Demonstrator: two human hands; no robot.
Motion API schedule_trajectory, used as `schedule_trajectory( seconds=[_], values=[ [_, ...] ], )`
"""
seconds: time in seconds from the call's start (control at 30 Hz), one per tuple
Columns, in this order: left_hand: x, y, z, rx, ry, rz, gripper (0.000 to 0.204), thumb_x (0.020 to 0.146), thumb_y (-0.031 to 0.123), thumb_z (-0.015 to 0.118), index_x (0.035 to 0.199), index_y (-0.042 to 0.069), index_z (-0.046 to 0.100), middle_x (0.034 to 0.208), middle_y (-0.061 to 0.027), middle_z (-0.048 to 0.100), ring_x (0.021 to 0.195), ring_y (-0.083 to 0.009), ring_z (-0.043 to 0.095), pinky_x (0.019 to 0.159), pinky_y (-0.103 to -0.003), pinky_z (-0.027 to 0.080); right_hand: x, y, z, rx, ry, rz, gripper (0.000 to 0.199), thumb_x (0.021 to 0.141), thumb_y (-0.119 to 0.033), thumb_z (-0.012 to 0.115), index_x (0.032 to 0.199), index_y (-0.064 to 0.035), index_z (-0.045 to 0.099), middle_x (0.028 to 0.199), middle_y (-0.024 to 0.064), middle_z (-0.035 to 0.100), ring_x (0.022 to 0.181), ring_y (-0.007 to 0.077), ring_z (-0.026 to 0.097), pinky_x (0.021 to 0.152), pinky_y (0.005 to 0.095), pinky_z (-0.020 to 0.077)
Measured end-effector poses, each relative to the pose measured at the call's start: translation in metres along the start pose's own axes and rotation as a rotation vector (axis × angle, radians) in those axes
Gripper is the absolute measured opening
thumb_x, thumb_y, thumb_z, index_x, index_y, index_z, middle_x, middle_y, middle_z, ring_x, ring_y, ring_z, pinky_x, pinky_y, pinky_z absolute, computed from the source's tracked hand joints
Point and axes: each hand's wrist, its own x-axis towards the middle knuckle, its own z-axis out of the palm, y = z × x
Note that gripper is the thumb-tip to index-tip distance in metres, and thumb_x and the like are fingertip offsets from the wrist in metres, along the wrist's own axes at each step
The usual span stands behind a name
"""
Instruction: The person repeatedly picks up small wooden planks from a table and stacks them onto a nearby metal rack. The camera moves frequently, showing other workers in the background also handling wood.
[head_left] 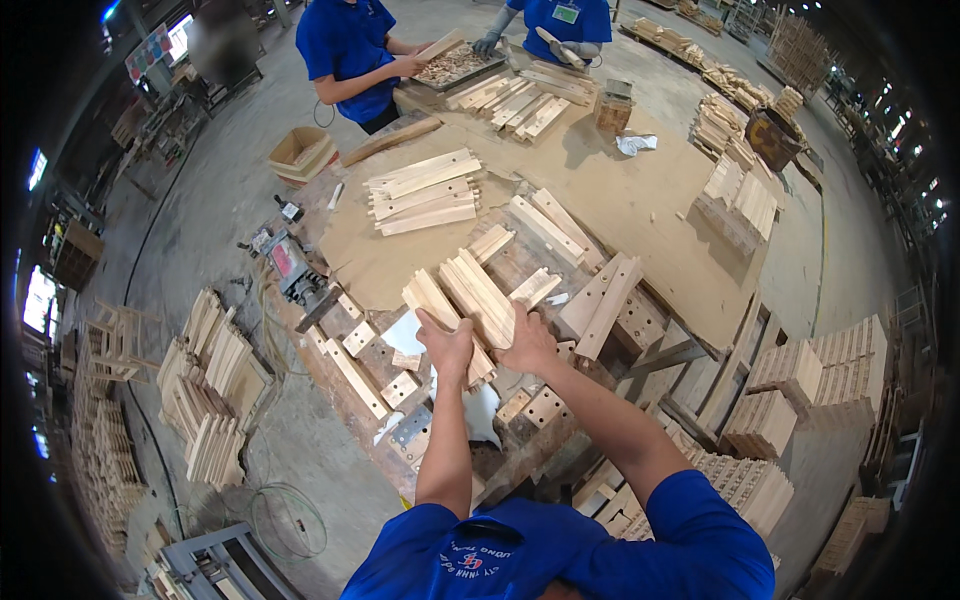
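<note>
My left hand (447,346) grips the near end of a pale wooden strip (431,298), thumb on one side and fingers on the other. Just to its right, my right hand (530,345) is closed on the near end of a bundle of wooden strips (480,293) lying side by side. Both loads slant away from me over the worktable, almost touching each other. Under my wrists are torn white sheets (482,410) and small drilled wooden blocks (400,388). The undersides of the strips and some fingertips are hidden.
Stacked slats (425,190) lie farther back on the cardboard-covered table (640,230). A clamp-like machine (292,268) sits at the left edge, a cardboard box (303,155) beyond it. Two people in blue shirts work at the far side. Wood piles (215,375) stand on the floor.
</note>
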Motion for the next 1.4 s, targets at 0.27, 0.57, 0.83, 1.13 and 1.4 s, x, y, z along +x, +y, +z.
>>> schedule_trajectory(
  seconds=[0.27,0.57,0.83,1.13,1.4],
  values=[
    [-0.007,-0.003,-0.002,0.041,-0.024,-0.015,0.110,0.080,0.038,0.074,0.164,-0.005,0.019,0.150,-0.0375,0.038,0.140,-0.0493,0.044,0.120,-0.047,0.037,0.011,-0.004,-0.008,0.165,-0.100,0.039,0.105,0.068,-0.040,0.090,0.153,-0.0082,0.037,0.126,0.0229,0.068,0.121,0.0405,0.066,0.106,0.0434,0.0525],
    [-0.001,-0.010,-0.018,-0.261,-0.149,0.160,0.102,0.082,0.022,0.076,0.164,-0.004,0.023,0.147,-0.0328,0.042,0.135,-0.0440,0.049,0.117,-0.042,0.040,-0.013,0.003,-0.013,1.050,-0.410,0.055,0.077,0.076,-0.028,0.087,0.138,-0.0038,0.048,0.109,0.0097,0.069,0.089,0.0211,0.069,0.058,0.0380,0.0544],
    [-0.090,0.030,0.014,-0.411,-0.605,0.311,0.093,0.087,0.004,0.070,0.165,-0.006,0.019,0.167,-0.0283,0.029,0.147,-0.0318,0.042,0.121,-0.035,0.034,-0.126,0.087,0.007,1.542,0.124,-0.100,0.078,0.079,-0.012,0.090,0.142,-0.0023,0.045,0.117,0.0106,0.066,0.099,0.0156,0.068,0.080,0.0333,0.0578],
    [-0.334,0.036,0.090,-0.240,-1.518,0.649,0.092,0.085,0.003,0.061,0.167,0.000,0.018,0.161,-0.0254,0.037,0.135,-0.0313,0.053,0.109,-0.038,0.046,-0.407,0.190,0.037,1.609,0.820,0.381,0.089,0.081,-0.017,0.092,0.148,-0.0033,0.035,0.132,0.0122,0.058,0.120,0.0190,0.060,0.097,0.0355,0.0566],
    [-0.654,-0.052,0.059,0.013,-2.401,0.885,0.098,0.086,0.001,0.069,0.166,-0.003,0.013,0.157,-0.0260,0.034,0.137,-0.0340,0.051,0.103,-0.037,0.053,-0.647,0.193,0.171,1.534,1.881,0.674,0.082,0.084,-0.008,0.087,0.148,-0.0036,0.037,0.132,0.0120,0.060,0.119,0.0201,0.062,0.100,0.0376,0.0553]
  ],
)
